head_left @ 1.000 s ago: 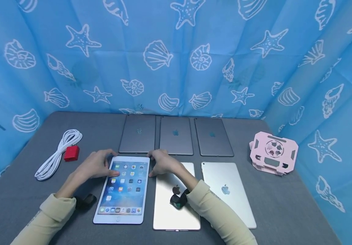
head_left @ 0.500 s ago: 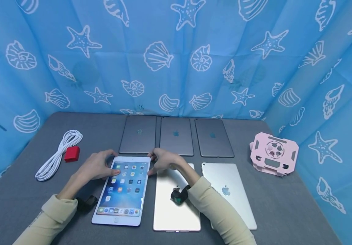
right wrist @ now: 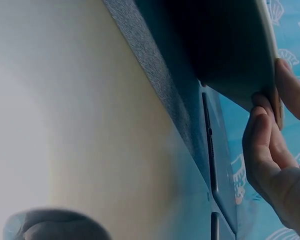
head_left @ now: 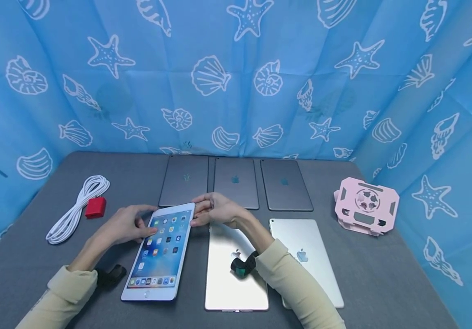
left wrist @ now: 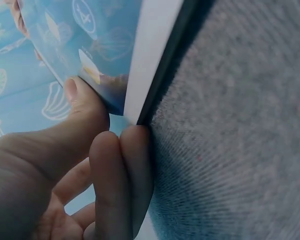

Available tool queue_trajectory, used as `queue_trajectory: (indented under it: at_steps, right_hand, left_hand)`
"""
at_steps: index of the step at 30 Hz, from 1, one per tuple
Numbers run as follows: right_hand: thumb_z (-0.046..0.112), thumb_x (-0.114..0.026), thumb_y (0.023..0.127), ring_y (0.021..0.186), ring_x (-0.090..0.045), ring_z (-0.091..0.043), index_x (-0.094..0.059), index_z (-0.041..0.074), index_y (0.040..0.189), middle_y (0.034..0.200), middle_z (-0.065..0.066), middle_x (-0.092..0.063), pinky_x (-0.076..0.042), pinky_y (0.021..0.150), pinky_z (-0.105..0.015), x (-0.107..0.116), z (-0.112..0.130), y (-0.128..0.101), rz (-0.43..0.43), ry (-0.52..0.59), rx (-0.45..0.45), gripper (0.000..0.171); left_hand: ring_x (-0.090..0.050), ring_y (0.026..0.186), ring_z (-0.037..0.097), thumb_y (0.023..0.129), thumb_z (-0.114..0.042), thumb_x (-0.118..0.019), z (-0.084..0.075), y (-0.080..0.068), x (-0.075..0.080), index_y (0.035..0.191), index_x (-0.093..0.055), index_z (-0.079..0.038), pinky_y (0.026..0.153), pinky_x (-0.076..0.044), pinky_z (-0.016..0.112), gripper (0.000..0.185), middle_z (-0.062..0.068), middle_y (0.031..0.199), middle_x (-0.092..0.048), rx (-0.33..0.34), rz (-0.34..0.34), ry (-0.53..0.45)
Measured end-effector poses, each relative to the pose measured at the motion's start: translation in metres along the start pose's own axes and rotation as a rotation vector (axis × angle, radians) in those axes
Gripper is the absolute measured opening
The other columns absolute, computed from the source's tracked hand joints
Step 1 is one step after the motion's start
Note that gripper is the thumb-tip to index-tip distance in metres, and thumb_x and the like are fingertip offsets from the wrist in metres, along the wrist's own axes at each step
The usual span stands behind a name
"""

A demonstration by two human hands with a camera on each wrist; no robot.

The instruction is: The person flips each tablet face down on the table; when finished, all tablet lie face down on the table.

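Observation:
A white-framed tablet [head_left: 159, 251] with its screen lit and app icons showing is tilted, its right side raised off the grey cloth. My left hand [head_left: 126, 225] holds its upper left edge, thumb over the screen and fingers at the side. At the upper right corner my right hand [head_left: 221, 211] pinches the tablet, thumb on the front and fingers behind, as the right wrist view shows. The dark underside [right wrist: 235, 45] of the tablet appears there. Below my right forearm lies a silver tablet [head_left: 223, 278], back up.
Another silver tablet [head_left: 307, 256] lies to the right, partly under the sleeve. Dark grey tablets [head_left: 184, 180] line the back edge by the blue shell-patterned curtain [head_left: 236, 91]. A white cable [head_left: 69, 219] and a red block [head_left: 95, 207] sit left; a pink slotted stand [head_left: 367, 205] sits right.
The lit tablet has gone from lying flat to tilted, its right side lifted by my right hand, which moved slightly up and left. My left hand stays at the left edge.

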State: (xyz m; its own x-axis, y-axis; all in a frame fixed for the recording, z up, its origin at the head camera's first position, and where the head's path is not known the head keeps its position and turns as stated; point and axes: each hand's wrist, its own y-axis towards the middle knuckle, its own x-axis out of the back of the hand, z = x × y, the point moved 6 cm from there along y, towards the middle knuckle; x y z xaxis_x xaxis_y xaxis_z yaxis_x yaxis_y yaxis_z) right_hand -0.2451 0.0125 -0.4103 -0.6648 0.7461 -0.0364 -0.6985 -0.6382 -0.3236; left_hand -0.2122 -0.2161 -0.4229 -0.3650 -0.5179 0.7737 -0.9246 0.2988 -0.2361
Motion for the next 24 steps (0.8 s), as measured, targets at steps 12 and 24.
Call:
queue_trajectory:
  at_steps: [12,24]
  right_hand:
    - [-0.013,-0.066,0.091,0.085,-0.071,-0.008,-0.040,-0.006,0.149,0.090,0.006,-0.073,-0.058,0.092,-0.029,0.002,-0.002,-0.002,-0.030,0.041,0.057,0.064]
    - [-0.005,-0.064,0.095,0.088,-0.070,-0.007,-0.041,-0.005,0.149,0.090,0.013,-0.072,-0.053,0.103,-0.036,0.008,0.013,-0.013,-0.045,0.023,0.156,0.059]
  left_hand:
    - [-0.057,0.061,0.011,0.089,-0.027,-0.079,-0.009,-0.002,0.000,0.147,-0.048,0.002,0.055,-0.040,0.026,0.072,-0.001,0.072,-0.063,-0.025,-0.025,0.027]
    - [-0.062,0.057,0.011,0.094,-0.022,-0.075,-0.028,0.010,-0.012,0.150,-0.044,0.005,0.049,-0.040,0.021,0.069,-0.002,0.068,-0.066,-0.103,0.028,-0.078]
